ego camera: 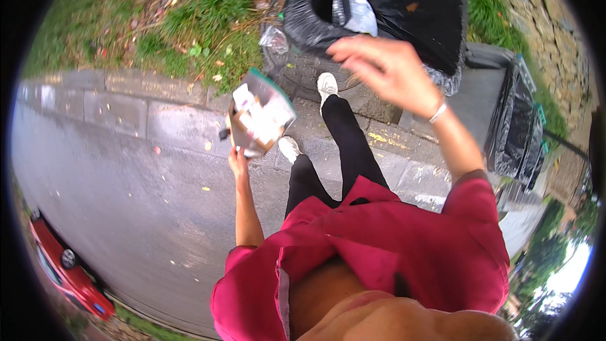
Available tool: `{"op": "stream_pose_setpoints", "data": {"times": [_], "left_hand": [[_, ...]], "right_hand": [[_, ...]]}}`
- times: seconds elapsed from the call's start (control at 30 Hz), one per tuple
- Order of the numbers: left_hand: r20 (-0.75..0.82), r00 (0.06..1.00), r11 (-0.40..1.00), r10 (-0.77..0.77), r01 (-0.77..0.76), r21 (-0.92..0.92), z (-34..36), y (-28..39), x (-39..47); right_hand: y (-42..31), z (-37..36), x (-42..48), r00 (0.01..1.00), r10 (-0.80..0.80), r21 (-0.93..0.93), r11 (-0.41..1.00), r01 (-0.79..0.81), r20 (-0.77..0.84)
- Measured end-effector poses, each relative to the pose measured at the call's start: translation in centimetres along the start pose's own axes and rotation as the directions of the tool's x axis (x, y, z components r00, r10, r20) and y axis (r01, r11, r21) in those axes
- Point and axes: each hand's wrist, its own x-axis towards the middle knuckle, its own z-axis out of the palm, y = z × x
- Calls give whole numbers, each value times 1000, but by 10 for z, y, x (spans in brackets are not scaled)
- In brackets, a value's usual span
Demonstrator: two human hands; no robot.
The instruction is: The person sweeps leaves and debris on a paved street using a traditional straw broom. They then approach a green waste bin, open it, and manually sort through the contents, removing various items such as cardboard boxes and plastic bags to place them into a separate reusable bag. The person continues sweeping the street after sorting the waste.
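Observation:
My left hand grips the lower edge of an open container with a green rim. Inside it are several white and brown pieces that look like paper or cardboard packaging. My right hand, blurred, is over the near left edge of a large bin lined with a black plastic bag; its fingers are apart and hold nothing visible. Whether it touches the liner, I cannot tell. A whitish plastic bag lies inside the bin.
A clear plastic wrapper lies beside the bin. To the right stand a grey bin and black bags. A stone kerb borders the wet road, near a stone wall. A red car is at lower left.

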Motion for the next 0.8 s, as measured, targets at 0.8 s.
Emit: {"op": "stream_pose_setpoints", "data": {"times": [0.8], "left_hand": [[-418, 784, 871, -459, 490, -38, 31, 78, -79]], "right_hand": [[629, 132, 34, 655, 750, -576, 578, -578, 94]]}}
